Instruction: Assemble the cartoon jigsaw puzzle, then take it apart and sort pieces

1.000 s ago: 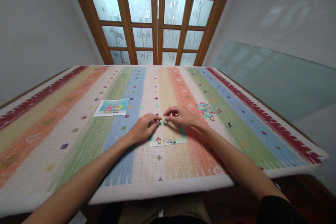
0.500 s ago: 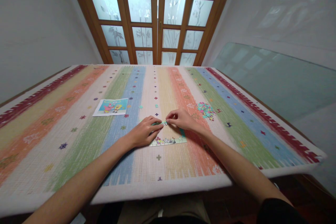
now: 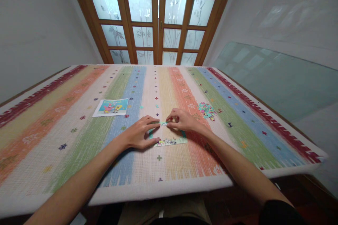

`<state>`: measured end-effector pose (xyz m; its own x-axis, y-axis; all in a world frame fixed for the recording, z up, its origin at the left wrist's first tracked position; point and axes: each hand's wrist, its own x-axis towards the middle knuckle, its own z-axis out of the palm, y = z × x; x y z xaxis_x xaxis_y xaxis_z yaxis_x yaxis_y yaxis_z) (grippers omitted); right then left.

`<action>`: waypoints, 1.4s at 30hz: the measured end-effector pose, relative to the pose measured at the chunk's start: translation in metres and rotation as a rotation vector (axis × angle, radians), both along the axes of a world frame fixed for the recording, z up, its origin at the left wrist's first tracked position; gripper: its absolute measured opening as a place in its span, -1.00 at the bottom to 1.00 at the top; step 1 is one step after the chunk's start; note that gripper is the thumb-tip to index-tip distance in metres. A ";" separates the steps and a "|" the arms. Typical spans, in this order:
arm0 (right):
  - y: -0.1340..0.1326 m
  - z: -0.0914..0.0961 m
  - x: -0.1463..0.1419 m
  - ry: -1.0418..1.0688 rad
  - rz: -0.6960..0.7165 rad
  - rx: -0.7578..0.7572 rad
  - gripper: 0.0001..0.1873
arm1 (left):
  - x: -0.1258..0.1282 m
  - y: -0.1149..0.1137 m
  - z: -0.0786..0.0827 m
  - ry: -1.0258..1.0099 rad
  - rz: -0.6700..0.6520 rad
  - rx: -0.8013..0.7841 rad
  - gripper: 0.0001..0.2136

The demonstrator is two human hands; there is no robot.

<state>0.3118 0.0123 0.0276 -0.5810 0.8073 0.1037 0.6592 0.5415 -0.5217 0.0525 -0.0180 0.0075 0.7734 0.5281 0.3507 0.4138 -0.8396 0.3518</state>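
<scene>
A partly built jigsaw frame (image 3: 171, 142) lies on the striped cloth in front of me. My left hand (image 3: 141, 133) rests flat on its left side, fingers stretched out and pressing down. At the frame's top edge my right hand (image 3: 182, 120) pinches a small teal puzzle piece (image 3: 164, 124), its fingertips almost touching those of the left hand.
A heap of loose puzzle pieces (image 3: 207, 109) lies right of my right hand. A reference picture (image 3: 111, 107) sits to the left, with a few stray pieces (image 3: 157, 105) beyond the frame. The striped table (image 3: 66, 137) ends near me; wooden glass doors (image 3: 158, 17) stand behind.
My left hand has moved down and flattened onto the frame's left side. The right hand has lowered its piece to the frame's top edge.
</scene>
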 end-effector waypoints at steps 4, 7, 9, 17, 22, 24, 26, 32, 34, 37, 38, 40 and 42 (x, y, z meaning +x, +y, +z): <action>0.000 -0.002 0.000 -0.041 0.034 0.012 -0.94 | -0.004 0.000 0.002 0.027 -0.013 -0.032 -0.63; 0.002 -0.003 0.000 -0.050 0.054 0.017 -0.93 | -0.004 0.000 0.001 0.041 -0.011 -0.044 -0.60; 0.004 -0.002 0.003 -0.030 0.050 0.021 -0.90 | -0.004 0.000 0.001 0.045 -0.011 -0.050 -0.61; 0.011 0.003 0.039 0.008 0.039 -0.002 -0.77 | -0.002 -0.001 0.002 0.055 -0.010 -0.055 -0.61; 0.001 -0.007 0.063 0.051 0.129 -0.028 -0.48 | -0.003 -0.001 0.005 0.048 -0.010 -0.083 -0.48; -0.007 -0.011 0.068 0.087 0.137 -0.051 -0.32 | -0.007 0.001 0.008 0.056 -0.003 -0.082 -0.39; -0.016 -0.013 0.072 0.086 0.128 -0.074 -0.16 | -0.013 0.003 0.011 0.080 0.009 -0.068 -0.29; -0.027 -0.011 0.076 0.009 0.088 -0.062 0.18 | -0.027 0.008 0.014 0.161 0.089 -0.031 -0.11; -0.027 -0.012 0.076 -0.007 0.088 -0.051 0.17 | -0.027 0.008 0.013 0.169 0.093 -0.028 -0.11; -0.026 -0.013 0.075 -0.015 0.087 -0.048 0.13 | -0.025 0.007 0.012 0.177 0.085 -0.022 -0.12; -0.026 -0.013 0.075 -0.014 0.088 -0.050 0.11 | -0.025 0.007 0.011 0.177 0.081 -0.023 -0.12; -0.026 -0.014 0.074 -0.009 0.089 -0.053 0.06 | -0.024 0.006 0.011 0.177 0.079 -0.026 -0.13; -0.026 -0.014 0.074 -0.007 0.089 -0.055 0.02 | -0.024 0.006 0.010 0.179 0.081 -0.027 -0.13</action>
<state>0.3856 -0.0140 0.0141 -0.6515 0.7565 0.0567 0.6133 0.5692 -0.5477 0.0286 -0.0119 0.0180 0.7766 0.5987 0.1960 0.5379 -0.7921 0.2884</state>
